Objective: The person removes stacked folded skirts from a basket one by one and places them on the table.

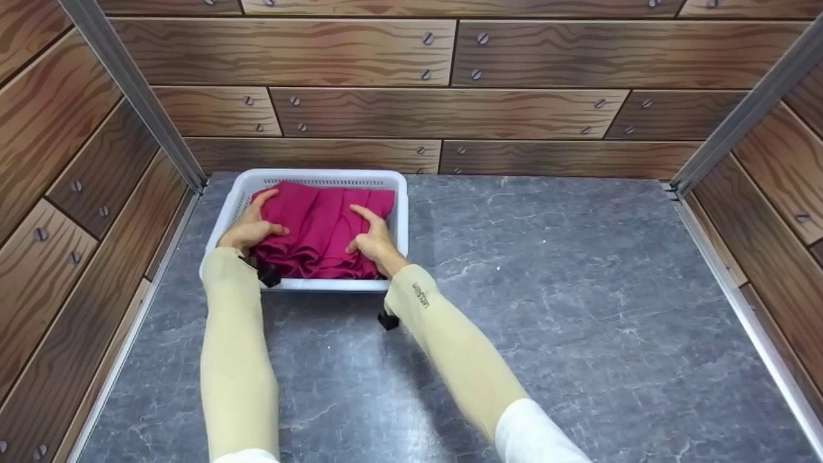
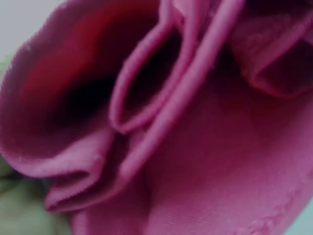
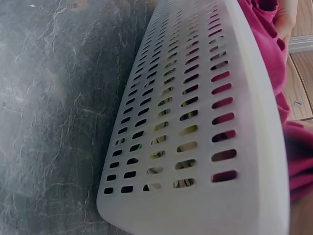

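Note:
A magenta cloth, gathered into loose folds, lies in a white plastic basket. My left hand rests on the cloth's left side, thumb and index finger spread apart. On the other side, my right hand touches the cloth with its thumb and index finger extended. The remaining fingers of both hands are mostly hidden. Close up in the left wrist view, the folds of the cloth fill the picture. The right wrist view has the slotted basket wall, with the cloth rising past its rim.
Through the slots, something yellow-green and patterned shows below the cloth. The basket stands at the back left of a grey marbled surface. Wood-patterned walls enclose the back and sides, with metal rails at the corners.

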{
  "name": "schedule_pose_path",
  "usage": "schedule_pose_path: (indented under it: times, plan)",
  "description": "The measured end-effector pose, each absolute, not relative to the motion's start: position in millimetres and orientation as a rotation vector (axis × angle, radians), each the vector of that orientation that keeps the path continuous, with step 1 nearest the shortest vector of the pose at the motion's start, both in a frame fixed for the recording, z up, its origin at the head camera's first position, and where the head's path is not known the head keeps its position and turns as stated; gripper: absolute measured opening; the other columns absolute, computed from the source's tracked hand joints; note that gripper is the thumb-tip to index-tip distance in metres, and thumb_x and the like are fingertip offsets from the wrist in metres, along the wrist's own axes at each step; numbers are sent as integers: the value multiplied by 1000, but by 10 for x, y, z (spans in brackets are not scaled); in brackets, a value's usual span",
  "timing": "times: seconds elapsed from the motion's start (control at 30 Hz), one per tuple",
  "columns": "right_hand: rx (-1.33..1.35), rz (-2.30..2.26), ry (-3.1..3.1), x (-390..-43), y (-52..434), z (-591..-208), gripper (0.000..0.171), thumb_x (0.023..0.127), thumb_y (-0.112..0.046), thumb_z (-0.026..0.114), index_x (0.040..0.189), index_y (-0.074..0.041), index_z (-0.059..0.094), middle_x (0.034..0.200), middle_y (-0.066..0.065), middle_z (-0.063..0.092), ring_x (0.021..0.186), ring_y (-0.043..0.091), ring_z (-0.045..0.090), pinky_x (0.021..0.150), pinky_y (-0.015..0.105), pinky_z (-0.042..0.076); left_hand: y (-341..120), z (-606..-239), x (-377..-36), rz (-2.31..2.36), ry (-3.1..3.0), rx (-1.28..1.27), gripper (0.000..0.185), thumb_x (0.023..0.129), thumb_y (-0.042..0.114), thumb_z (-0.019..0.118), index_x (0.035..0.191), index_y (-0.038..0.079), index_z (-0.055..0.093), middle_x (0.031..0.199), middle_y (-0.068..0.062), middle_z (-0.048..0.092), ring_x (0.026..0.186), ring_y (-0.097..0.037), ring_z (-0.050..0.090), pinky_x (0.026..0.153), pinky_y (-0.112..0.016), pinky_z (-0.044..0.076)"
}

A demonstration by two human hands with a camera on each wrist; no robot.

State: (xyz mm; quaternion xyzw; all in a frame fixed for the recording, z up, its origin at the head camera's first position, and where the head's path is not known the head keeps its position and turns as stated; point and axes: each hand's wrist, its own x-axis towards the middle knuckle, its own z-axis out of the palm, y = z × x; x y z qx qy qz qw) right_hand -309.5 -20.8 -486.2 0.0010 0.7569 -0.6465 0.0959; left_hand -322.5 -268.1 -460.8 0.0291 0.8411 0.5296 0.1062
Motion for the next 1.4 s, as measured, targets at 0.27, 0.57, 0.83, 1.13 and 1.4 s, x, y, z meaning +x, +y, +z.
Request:
schedule_pose_path:
  times: [0.27,0.57,0.83,1.13,1.4]
  plan:
    - [-71,-2014,2177,-3090,-155,-4810,87,64,30,58,143,-7,58,155,16,40,130,28,44,55,20,48,-2664,-4504,-3197,1675,2461,90,94,80,-12,67,160,5,21,162,-25,19,142,-37,22,118,-46,18]
    - [-207,-2013,2233,-3112,-70,-4746,89,61,30,60,143,-3,56,151,17,46,129,24,40,58,21,49,-2641,-4460,-3127,1736,2495,120,94,80,-12,68,160,6,22,164,-21,19,143,-34,22,118,-45,18]
    - [-270,-1996,2288,-3151,62,-4668,88,62,29,63,144,-2,55,151,15,48,135,25,39,85,28,52,-2521,-4432,-3036,1867,2515,133,91,80,-13,66,159,5,25,162,-22,21,144,-35,23,119,-44,17]
    - [-390,-1988,2301,-3143,238,-4550,88,63,29,62,145,0,53,153,16,46,142,27,35,98,34,49,-2348,-4373,-2980,1920,2597,174,88,78,-16,67,156,0,29,159,-25,28,146,-37,23,120,-42,16]
    - [-424,-2036,2297,-3124,397,-4436,88,63,30,63,145,0,53,152,15,47,137,26,39,100,36,48,-2199,-4280,-2933,1940,2655,196,83,77,-15,69,151,1,36,156,-24,34,143,-35,30,118,-39,21]
